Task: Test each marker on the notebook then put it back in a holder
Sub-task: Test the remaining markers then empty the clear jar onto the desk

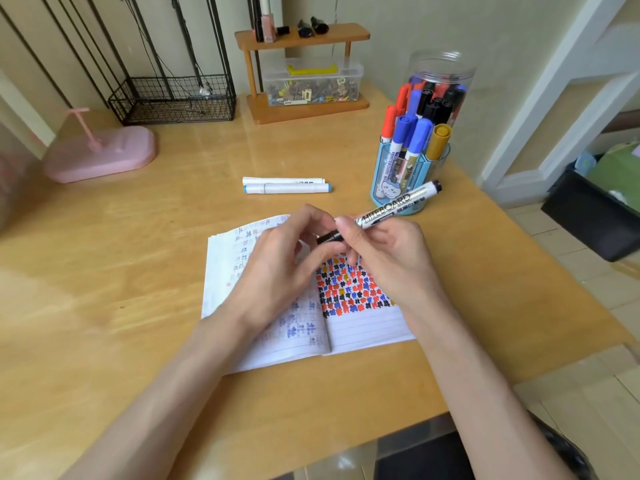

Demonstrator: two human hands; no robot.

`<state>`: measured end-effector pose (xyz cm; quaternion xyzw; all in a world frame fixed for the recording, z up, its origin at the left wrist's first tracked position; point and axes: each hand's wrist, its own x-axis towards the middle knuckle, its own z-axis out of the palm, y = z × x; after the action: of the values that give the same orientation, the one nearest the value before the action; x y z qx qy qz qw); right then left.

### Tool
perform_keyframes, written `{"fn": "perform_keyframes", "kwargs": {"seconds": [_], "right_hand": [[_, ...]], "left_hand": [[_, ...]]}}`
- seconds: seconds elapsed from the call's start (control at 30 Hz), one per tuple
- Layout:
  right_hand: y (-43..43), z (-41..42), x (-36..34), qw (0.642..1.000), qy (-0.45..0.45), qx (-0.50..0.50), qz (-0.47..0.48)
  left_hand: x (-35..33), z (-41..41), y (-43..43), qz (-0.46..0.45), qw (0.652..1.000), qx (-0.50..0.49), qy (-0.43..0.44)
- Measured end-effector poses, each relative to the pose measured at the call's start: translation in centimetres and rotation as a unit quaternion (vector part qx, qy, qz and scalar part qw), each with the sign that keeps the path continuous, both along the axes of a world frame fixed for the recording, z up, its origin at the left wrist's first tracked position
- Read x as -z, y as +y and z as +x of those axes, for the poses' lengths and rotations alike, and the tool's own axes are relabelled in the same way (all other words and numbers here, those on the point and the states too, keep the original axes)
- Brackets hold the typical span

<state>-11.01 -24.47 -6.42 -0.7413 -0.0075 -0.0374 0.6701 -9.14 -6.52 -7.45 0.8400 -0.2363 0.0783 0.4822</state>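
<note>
While left hand (287, 261) and right hand (388, 254) pinch a marker (393, 206) over the notebook (363, 329), the wooden desk (104, 306) stretches broad leftward; its right edge runs just beyond the holder (382, 185).

Wooden table (138, 306), open notebook (363, 327), two white markers (287, 186), blue holder (381, 183), pink stand (100, 157)

The one camera rides on the person's head, above the near edge of the wooden desk (121, 244), facing forward and tilted down; both forearms run in from the bottom edge; the left hand (277, 268) and right hand (388, 258) meet on a whiteboard marker (391, 209) close below the lens, mid-frame, over the notebook (363, 327); the wire basket (173, 98) by the wall sits far off at the top; floor tiles (588, 289) show at right; the wide lens bows the edges.
</note>
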Motion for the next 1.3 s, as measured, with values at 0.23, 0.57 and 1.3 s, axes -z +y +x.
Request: {"fn": "perform_keyframes", "kwargs": {"seconds": [0.23,0.57,1.3], "right_hand": [[0.5,-0.7,1.1,1.0,-0.021,-0.002,0.013],[0.7,-2.3,0.1,0.995,-0.081,-0.063,0.008],[-0.3,-4.3,2.6,0.999,-0.008,0.051,-0.007]], "left_hand": [[0.3,-0.9,0.7,0.115,0.992,0.048,-0.034],[-1.0,-0.7,1.4,0.055,0.987,0.137,0.056],[0.8,0.1,3.3,0.11,0.99,0.071,0.056]]}}
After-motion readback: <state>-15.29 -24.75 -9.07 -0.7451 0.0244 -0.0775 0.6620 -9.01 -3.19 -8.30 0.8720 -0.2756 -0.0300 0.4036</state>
